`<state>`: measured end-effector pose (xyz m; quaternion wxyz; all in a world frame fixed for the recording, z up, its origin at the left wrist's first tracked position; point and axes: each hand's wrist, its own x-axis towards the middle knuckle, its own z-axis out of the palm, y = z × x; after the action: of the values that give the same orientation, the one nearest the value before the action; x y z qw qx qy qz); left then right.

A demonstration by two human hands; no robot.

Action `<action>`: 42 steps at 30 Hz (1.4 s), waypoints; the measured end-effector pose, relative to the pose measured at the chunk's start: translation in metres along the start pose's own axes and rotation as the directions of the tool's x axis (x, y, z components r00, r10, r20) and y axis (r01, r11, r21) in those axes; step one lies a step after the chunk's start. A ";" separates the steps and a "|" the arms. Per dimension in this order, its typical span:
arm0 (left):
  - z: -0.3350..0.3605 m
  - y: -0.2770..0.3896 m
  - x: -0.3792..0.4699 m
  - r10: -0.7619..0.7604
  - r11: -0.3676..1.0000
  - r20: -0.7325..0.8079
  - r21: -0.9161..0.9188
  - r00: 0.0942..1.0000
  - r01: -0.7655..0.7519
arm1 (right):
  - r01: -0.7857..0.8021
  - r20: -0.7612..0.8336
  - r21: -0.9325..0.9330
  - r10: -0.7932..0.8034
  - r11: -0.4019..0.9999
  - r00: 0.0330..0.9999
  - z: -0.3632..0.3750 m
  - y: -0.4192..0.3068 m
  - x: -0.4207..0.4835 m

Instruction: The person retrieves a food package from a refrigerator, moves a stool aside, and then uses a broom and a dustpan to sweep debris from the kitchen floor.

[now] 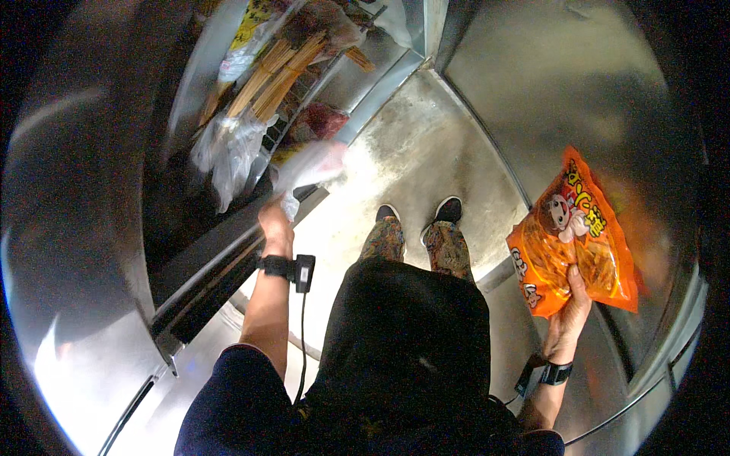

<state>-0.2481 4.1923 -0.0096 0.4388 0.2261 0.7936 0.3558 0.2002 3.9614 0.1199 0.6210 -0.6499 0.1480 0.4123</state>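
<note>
My right hand (577,293) grips the lower edge of an orange printed food packet (587,239), its thumb on the front, over at the right. The packet has a see-through window and bears writing and a cartoon figure. My left hand (278,219) is at the edge of a dark metal compartment and holds a whitish, partly see-through plastic bag (313,165), blurred; its fingers are mostly hidden. Just beyond it, bundles of wooden skewers (285,74) lie partly wrapped in a clear plastic bag (234,151).
Red packets (319,121) lie on a wire rack below the skewers. A yellow printed packet (251,23) is at the top. A metal cabinet wall (547,85) stands at the right. My shoes are on the pale, stained floor (422,137).
</note>
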 end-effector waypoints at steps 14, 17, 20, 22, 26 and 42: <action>-0.007 0.135 -0.229 0.508 0.064 0.723 0.511 0.468 -0.857 | -0.204 0.278 0.056 0.181 0.977 0.943 0.028 -0.001 -0.017; -0.008 0.158 -0.254 0.778 -0.039 0.603 0.326 0.176 -0.945 | -0.352 0.383 0.078 0.297 0.933 0.875 0.045 -0.015 -0.032; -0.026 0.183 -0.284 0.742 0.230 0.538 0.355 0.399 -0.906 | -0.364 0.541 0.051 0.280 0.930 0.793 0.062 -0.034 -0.046; -0.013 0.186 -0.299 0.761 0.362 0.557 0.063 0.334 -0.930 | -0.395 0.571 0.004 0.323 0.919 0.755 0.067 -0.040 -0.049; 0.008 0.180 -0.312 0.547 0.830 0.583 -0.285 0.601 -0.479 | -0.340 0.635 -0.008 0.267 0.941 0.725 0.080 -0.051 -0.062; 0.041 0.252 -0.305 0.492 0.859 0.752 -0.338 0.439 -0.383 | -0.462 0.773 -0.034 0.317 0.886 0.549 0.080 -0.061 -0.044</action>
<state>-0.0446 4.1646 0.3311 0.6594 0.5353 0.3893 0.3564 0.1877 4.0327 0.2024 0.5708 -0.3094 0.0496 0.7589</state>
